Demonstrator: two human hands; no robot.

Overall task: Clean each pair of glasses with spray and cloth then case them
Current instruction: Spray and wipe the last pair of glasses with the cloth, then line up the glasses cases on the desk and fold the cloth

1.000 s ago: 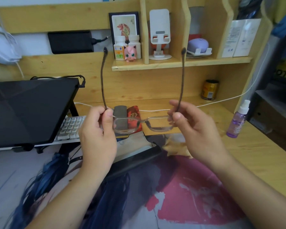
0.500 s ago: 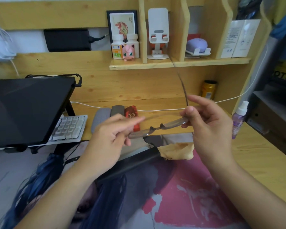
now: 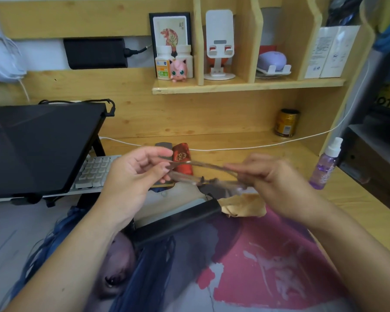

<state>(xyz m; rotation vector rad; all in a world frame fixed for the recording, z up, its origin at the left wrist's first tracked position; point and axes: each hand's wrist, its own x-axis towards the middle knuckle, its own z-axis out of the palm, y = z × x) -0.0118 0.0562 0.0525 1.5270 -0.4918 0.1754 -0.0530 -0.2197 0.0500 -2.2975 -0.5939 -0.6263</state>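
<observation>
1. the glasses (image 3: 203, 180) are in the air above the near part of the desk, between both hands, lying almost flat and blurred.
2. the left hand (image 3: 131, 181) pinches the left end of the frame with curled fingers.
3. the right hand (image 3: 277, 185) grips the right end; one temple runs from it across toward the left hand.
4. just under the glasses lie a tan cloth (image 3: 243, 204) and a black case (image 3: 178, 224) on the printed mat (image 3: 268, 266).
5. a red case (image 3: 182, 161) lies behind the hands.
6. the purple spray bottle (image 3: 325, 164) stands upright at the right, well apart from the hands.
7. a dark laptop (image 3: 38, 145) is at the left.
</observation>
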